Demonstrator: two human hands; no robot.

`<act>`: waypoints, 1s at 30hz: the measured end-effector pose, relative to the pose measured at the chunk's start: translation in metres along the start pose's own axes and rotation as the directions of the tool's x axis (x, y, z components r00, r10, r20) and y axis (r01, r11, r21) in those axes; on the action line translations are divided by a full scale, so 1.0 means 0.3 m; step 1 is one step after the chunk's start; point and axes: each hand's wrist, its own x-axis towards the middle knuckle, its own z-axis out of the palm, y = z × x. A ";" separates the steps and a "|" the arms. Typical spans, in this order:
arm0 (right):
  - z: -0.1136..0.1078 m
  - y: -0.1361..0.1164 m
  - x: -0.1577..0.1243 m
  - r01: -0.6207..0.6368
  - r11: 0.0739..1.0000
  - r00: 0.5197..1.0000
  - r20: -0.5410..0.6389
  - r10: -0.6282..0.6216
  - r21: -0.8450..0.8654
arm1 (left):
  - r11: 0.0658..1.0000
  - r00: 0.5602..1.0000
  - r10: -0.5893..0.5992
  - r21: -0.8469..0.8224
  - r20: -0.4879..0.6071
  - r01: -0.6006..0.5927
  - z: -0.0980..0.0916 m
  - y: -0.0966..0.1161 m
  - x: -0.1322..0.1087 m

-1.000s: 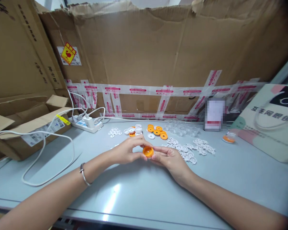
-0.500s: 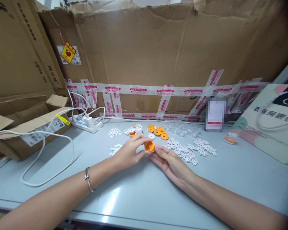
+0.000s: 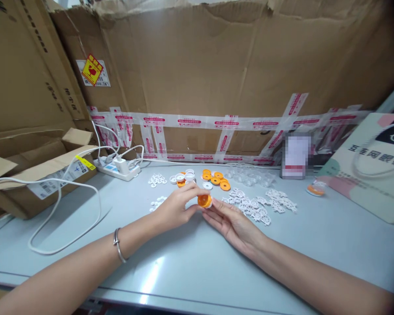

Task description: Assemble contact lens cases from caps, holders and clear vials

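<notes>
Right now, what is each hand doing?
Left hand: closed, pinching the orange cap.
Right hand: open, fingertips beside that cap.

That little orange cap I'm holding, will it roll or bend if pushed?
Probably light: the left hand pinches the orange cap easily. Looks like moulded plastic, so likely stiff. Round, so it may roll on edge; lying flat like the loose orange caps, probably not.

Pinching a small round orange plastic cap point(image 3: 204, 201) with the left hand point(image 3: 175, 208) and touching it with the outstretched right hand point(image 3: 233, 223), above the pale grey counter point(image 3: 184, 262).
</notes>
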 end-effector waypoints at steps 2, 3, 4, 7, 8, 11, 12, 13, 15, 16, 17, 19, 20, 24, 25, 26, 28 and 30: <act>-0.002 -0.002 -0.001 -0.008 1.000 1.000 0.008 0.008 -0.015 | 1.000 1.000 -0.001 -0.001 -0.004 0.001 0.003 -0.003 -0.002; -0.003 -0.004 -0.002 -0.016 1.000 1.000 0.015 0.016 -0.020 | 1.000 1.000 -0.002 0.000 -0.007 0.002 0.002 -0.004 -0.003; -0.003 -0.006 -0.003 -0.025 0.999 0.999 0.021 0.025 -0.024 | 1.000 1.000 0.000 0.000 -0.006 0.000 0.001 -0.005 -0.002; -0.001 -0.011 -0.006 -0.058 0.997 0.998 0.020 0.059 -0.044 | 1.000 1.000 0.017 -0.021 0.022 -0.016 -0.011 -0.006 0.003; 0.000 -0.013 -0.007 -0.068 0.996 0.998 0.015 0.068 -0.050 | 0.999 0.999 0.022 -0.036 0.037 -0.020 -0.017 -0.006 0.006; 0.005 -0.014 -0.009 -0.083 0.995 0.997 -0.001 0.083 -0.063 | 0.997 0.997 0.024 -0.081 0.075 -0.018 -0.030 -0.007 0.013; 0.006 -0.014 -0.009 -0.084 0.994 0.996 -0.001 0.084 -0.063 | 0.996 0.996 0.024 -0.091 0.087 -0.016 -0.033 -0.007 0.015; 0.007 -0.014 -0.010 -0.085 0.994 0.996 0.002 0.086 -0.063 | 0.995 0.995 0.021 -0.096 0.099 -0.012 -0.034 -0.007 0.016; 0.005 -0.016 -0.011 -0.085 0.994 0.996 0.015 0.086 -0.070 | 0.996 0.994 0.009 -0.094 0.111 0.002 -0.035 -0.006 0.017; 0.004 -0.018 -0.011 -0.088 0.993 0.996 0.021 0.090 -0.082 | 0.996 0.993 0.001 -0.090 0.118 0.010 -0.035 -0.004 0.017; 0.002 -0.021 -0.012 -0.093 0.990 0.995 0.025 0.096 -0.102 | 0.996 0.992 -0.010 -0.085 0.128 0.021 -0.034 -0.001 0.017; -0.002 -0.027 -0.013 -0.102 0.981 0.994 0.019 0.106 -0.165 | 0.997 0.988 -0.027 -0.072 0.153 0.038 -0.036 0.006 0.015; -0.004 -0.029 -0.013 -0.099 0.974 0.995 0.006 0.102 -0.203 | 0.997 0.986 -0.031 -0.059 0.167 0.042 -0.037 0.010 0.015; 0.001 -0.030 -0.011 -0.030 0.924 0.998 -0.059 0.008 -0.382 | 0.999 0.974 -0.029 0.045 0.223 0.020 -0.052 0.016 0.012; 0.004 -0.032 -0.010 -0.007 0.897 0.998 -0.059 -0.022 -0.442 | 0.997 0.970 -0.030 0.077 0.242 0.012 -0.055 0.015 0.012; 0.006 -0.039 -0.010 0.019 0.859 0.997 -0.050 -0.052 -0.511 | 0.994 0.965 -0.034 0.109 0.260 0.006 -0.057 0.012 0.011; 0.005 -0.074 -0.010 0.104 0.738 0.989 -0.010 -0.149 -0.667 | 0.984 0.955 -0.059 0.178 0.289 0.007 -0.057 0.005 0.009; -0.013 -0.152 -0.013 0.212 0.530 0.953 0.054 -0.298 -0.821 | 0.971 0.943 -0.095 0.240 0.320 0.016 -0.053 -0.001 0.007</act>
